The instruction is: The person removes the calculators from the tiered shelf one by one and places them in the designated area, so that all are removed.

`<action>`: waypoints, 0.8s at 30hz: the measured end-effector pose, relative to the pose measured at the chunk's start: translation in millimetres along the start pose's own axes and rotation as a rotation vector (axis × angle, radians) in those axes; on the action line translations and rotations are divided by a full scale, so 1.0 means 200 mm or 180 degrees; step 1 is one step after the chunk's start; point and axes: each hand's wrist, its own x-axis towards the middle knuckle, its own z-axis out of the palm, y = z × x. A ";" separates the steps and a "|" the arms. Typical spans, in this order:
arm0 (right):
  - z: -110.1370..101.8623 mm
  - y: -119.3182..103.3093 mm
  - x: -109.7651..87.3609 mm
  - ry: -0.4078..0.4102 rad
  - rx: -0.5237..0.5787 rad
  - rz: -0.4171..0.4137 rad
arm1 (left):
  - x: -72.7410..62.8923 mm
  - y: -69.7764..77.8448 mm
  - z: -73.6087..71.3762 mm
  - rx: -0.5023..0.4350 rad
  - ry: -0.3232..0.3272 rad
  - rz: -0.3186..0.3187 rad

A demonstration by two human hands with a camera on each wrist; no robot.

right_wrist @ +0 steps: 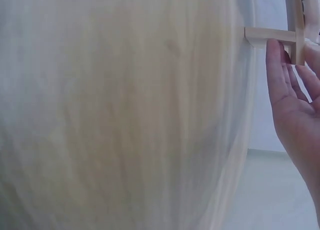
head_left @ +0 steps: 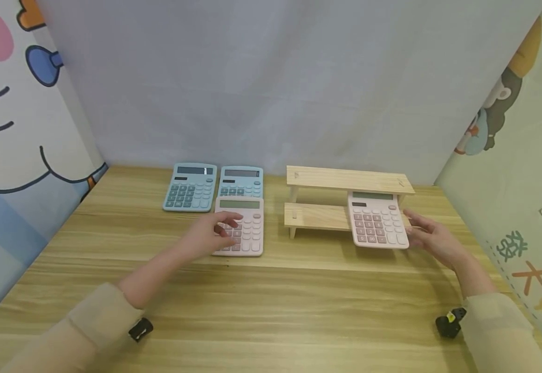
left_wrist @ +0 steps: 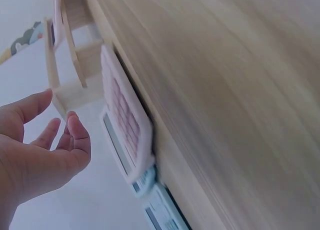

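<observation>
My left hand point(head_left: 210, 235) hovers over a pink calculator point(head_left: 251, 241), its fingers loosely bent and holding nothing. In the left wrist view the left hand point(left_wrist: 45, 145) is apart from the pink calculator point(left_wrist: 122, 110). That calculator overlaps the lower part of a blue calculator point(head_left: 241, 181). On the right, my right hand point(head_left: 438, 243) grips the end of the lower board of a two-tier wooden shelf point(head_left: 317, 215). The right wrist view has fingers of the right hand point(right_wrist: 300, 110) below the board. A second pink calculator point(head_left: 380, 223) lies on that lower board, its near end jutting out.
Another blue calculator point(head_left: 190, 187) lies at the back left. The shelf's upper board point(head_left: 345, 178) covers the far edge of the second pink calculator. A pale curtain point(head_left: 252, 77) hangs behind the wooden table point(head_left: 271, 311), and printed cloths flank both sides.
</observation>
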 end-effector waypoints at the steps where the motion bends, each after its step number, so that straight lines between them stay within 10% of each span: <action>1: 0.00 0.00 0.00 0.0020 0.0005 -0.0002 | 0.00 0.02 0.01 -0.0024 -0.0007 0.0040; 24: 0.02 0.01 -0.01 0.0153 -0.0044 0.0019 | 0.09 0.39 0.25 -0.0809 -0.0072 0.0448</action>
